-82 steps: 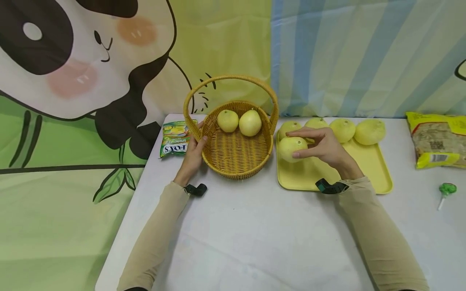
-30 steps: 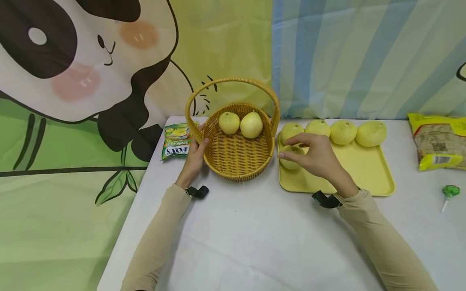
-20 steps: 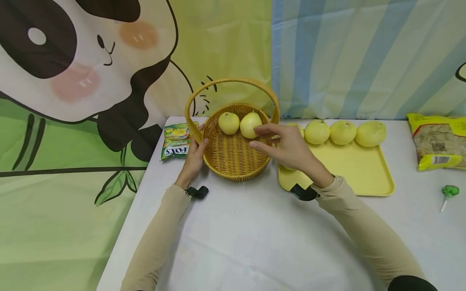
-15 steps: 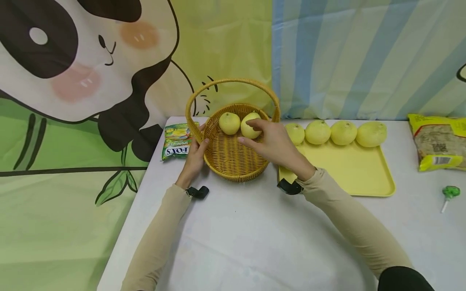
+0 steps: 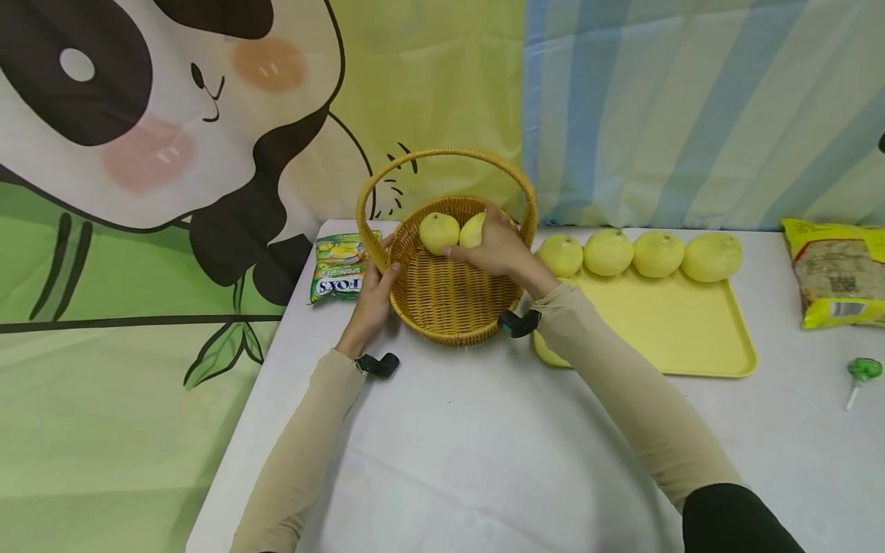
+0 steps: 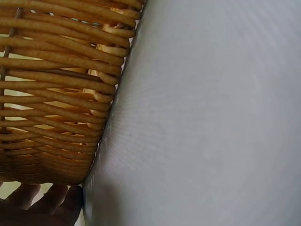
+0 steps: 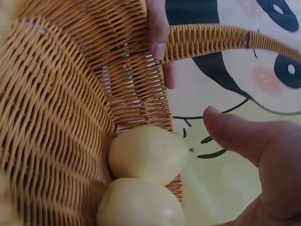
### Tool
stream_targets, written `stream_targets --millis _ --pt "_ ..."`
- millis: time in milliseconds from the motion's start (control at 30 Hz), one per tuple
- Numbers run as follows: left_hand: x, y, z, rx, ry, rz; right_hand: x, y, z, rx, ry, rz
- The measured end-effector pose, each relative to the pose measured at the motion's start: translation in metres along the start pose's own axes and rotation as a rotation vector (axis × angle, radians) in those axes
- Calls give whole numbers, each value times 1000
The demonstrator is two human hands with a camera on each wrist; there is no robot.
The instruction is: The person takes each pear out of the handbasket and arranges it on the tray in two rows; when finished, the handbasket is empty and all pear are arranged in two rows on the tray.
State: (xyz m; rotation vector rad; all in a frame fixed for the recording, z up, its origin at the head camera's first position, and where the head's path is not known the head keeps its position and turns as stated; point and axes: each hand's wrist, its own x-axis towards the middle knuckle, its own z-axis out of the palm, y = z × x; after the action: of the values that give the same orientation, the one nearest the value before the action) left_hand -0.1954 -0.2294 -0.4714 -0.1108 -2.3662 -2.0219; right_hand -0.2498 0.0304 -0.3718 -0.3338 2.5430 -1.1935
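My left hand (image 5: 376, 296) grips the left rim of the wicker basket (image 5: 452, 303), thumb on the inside and fingers outside. Two pale yellow pears sit at the back of the basket: a left pear (image 5: 439, 233) and a right pear (image 5: 472, 230), touching or nearly so in the right wrist view. My right hand (image 5: 496, 242) reaches in over the right pear and partly covers it. Its thumb (image 7: 235, 134) stands straight and apart from the pears in the right wrist view. Several more pears (image 5: 659, 253) line the back of the yellow tray (image 5: 681, 330).
A green snack packet (image 5: 339, 269) lies left of the basket. At the right are a yellow bag (image 5: 836, 276) and a green lollipop (image 5: 864, 370). The basket's tall handle (image 5: 449, 152) arches above it. My right forearm covers the tray's left front part.
My right hand set a pear down at the tray's left front, let go, and moved left into the basket over the right pear. That set-down pear is now hidden. My left hand stayed put.
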Motion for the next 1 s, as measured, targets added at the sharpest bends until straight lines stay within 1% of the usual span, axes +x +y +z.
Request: stream_targets --millis 67,133,200,300,367,467,567,667,767,900,1000 --pt "0 0 -1 4 0 7 4 0 0 49 -14 38" --pt "0 0 -2 10 -2 9 7 -1 -1 80 -45 74" --pt "0 1 -2 12 -3 8 11 -2 0 66 -86 102" --pt "0 1 -1 13 -2 2 15 -3 1 16 -143 109" --pt "0 0 -1 10 -2 2 17 -1 3 -32 -169 93" --pt "1 -1 -1 2 -6 6 19 2 2 -96 -212 35" --pt "2 -2 -1 -8 -8 13 21 6 0 -133 -255 -15" --pt "2 -2 -1 -11 -9 18 21 9 -3 -119 -293 -24" --pt "2 -2 0 -9 -11 19 19 10 -5 -92 -310 -27" --pt "2 -2 0 -12 -14 22 12 12 -6 -43 -302 -52" --pt "2 -2 0 -15 -14 21 5 13 -5 -3 -283 -104"
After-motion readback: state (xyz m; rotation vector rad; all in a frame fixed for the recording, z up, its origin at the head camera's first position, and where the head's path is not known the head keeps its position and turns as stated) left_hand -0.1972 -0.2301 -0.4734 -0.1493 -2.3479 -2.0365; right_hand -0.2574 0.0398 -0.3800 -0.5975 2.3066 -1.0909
